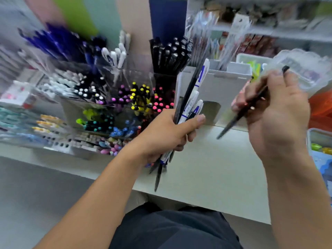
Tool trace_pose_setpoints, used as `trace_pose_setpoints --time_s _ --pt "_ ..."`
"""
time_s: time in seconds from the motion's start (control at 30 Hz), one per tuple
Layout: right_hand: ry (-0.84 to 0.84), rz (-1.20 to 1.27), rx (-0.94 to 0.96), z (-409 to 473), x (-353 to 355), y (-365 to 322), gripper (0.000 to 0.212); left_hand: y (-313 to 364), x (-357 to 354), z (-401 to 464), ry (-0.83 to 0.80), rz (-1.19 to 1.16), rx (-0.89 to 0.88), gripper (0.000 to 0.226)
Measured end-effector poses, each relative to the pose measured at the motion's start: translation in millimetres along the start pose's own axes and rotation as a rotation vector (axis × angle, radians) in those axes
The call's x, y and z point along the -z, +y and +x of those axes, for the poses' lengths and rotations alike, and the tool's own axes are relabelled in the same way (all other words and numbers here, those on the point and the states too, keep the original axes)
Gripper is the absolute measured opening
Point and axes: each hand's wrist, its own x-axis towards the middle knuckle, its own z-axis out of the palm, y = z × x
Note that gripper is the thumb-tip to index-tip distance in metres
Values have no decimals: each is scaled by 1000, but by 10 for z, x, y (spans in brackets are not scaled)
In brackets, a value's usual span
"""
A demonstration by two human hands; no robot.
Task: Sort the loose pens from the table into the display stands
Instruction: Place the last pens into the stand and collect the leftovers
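Counter (pixel 206 168) has the stands (pixel 111 97) packed at the back, grouped by colour so each pen has an obvious slot. Left hand (pixel 161 135) is clenched round a bundle (pixel 190 99), basically a holding stock. Right hand (pixel 273 112) pinches one black pen (pixel 242 112), singled out, probably headed for the stands.
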Motion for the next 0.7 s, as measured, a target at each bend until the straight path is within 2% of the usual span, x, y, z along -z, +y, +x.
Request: trace_pose_setpoints --time_s 0.03,0.1,0.17,0.23,0.33,0.47,0.53,0.63,0.7 --pt "-48 -15 2 -27 -108 -67 23 6 97 -91 31 -3 -4 33" --pt "-178 -239 36 -88 -349 -108 20 7 270 -244 108 57 -25 33" --pt "-315 -521 105 -151 -649 -17 20 -12 411 -348 208 214 -70 37" --pt "-387 -625 121 -218 -930 132 28 -42 522 -404 302 338 -114 39" --pt "-437 -573 109 -291 -1231 287 20 -46 643 -470 393 438 -166 40" --pt "-225 -284 68 -219 -1394 227 25 -89 796 -559 426 306 -121 39" --pt "-181 -316 156 -134 -1384 111 32 -118 862 -585 425 232 -108 32" --pt "-417 -588 201 -141 -1380 137 37 -148 922 -540 482 313 -130 36" --pt "-594 -738 173 -222 -1401 273 25 -137 929 -493 515 413 -204 22"
